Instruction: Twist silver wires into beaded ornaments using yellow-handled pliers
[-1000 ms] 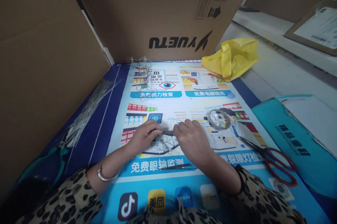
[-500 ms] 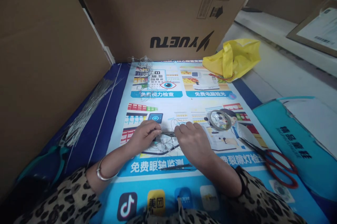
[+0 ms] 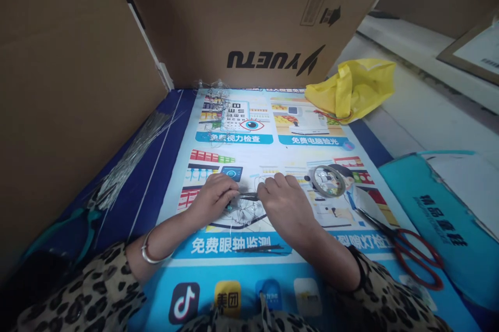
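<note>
Both of my hands rest on a printed blue poster (image 3: 241,269) that covers the work surface. My left hand (image 3: 213,198) is closed in a pinch on a tangle of thin wire with small beads (image 3: 241,211). My right hand (image 3: 286,206) is closed around a dark slim tool (image 3: 248,196) whose tip points left toward the left fingers. The wire piece lies between and under both hands. A silver bangle sits on my left wrist, and leopard-print sleeves cover both forearms.
Cardboard walls (image 3: 70,88) stand at the left and back. A bundle of thin wires (image 3: 128,160) and teal pliers (image 3: 83,228) lie left. A small round container (image 3: 329,180), red-handled scissors (image 3: 413,254), a yellow bag (image 3: 353,88) and a teal bag (image 3: 440,207) lie right.
The hands stay together on the wire piece with only small finger movements. The view has shifted slightly to the left.
</note>
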A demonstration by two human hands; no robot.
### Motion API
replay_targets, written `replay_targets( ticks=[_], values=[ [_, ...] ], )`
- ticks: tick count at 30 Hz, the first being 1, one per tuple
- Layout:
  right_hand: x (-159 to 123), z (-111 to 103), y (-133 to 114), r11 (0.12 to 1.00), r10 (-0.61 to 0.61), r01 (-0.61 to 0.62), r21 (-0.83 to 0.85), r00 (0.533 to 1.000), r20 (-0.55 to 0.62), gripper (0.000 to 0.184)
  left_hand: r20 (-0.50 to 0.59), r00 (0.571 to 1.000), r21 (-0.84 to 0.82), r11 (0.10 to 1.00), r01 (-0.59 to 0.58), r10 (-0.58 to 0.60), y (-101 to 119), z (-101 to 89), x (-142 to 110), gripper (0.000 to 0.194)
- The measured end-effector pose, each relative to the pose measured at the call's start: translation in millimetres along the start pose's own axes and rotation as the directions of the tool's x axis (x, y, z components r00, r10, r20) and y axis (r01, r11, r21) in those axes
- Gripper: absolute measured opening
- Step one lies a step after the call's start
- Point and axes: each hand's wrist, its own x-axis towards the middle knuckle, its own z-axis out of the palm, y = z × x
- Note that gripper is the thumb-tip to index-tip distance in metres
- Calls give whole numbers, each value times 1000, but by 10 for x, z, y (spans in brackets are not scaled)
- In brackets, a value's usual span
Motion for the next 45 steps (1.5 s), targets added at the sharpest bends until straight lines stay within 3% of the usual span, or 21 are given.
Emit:
replay_targets(
  ticks=[16, 23, 31, 45],
  values=[
    [150, 46, 110, 993, -117, 117, 3, 993, 16, 12, -6, 1000, 102, 995, -15, 16, -7, 10, -15, 19],
    [205, 42, 96, 996, -90, 89, 12, 992, 86, 14, -12, 998, 131, 990, -56, 58, 1, 18, -15, 14],
    [250, -75, 75, 998, -55, 51, 27, 981, 184, 15, 1, 992, 287, 950, -122, 127, 62, 35, -25, 21],
    [187, -107, 45, 998, -61, 63, -27, 994, 89, 15, -50, 987, 342, 931, -127, 153, 72, 26, -56, 14]
  ],
)
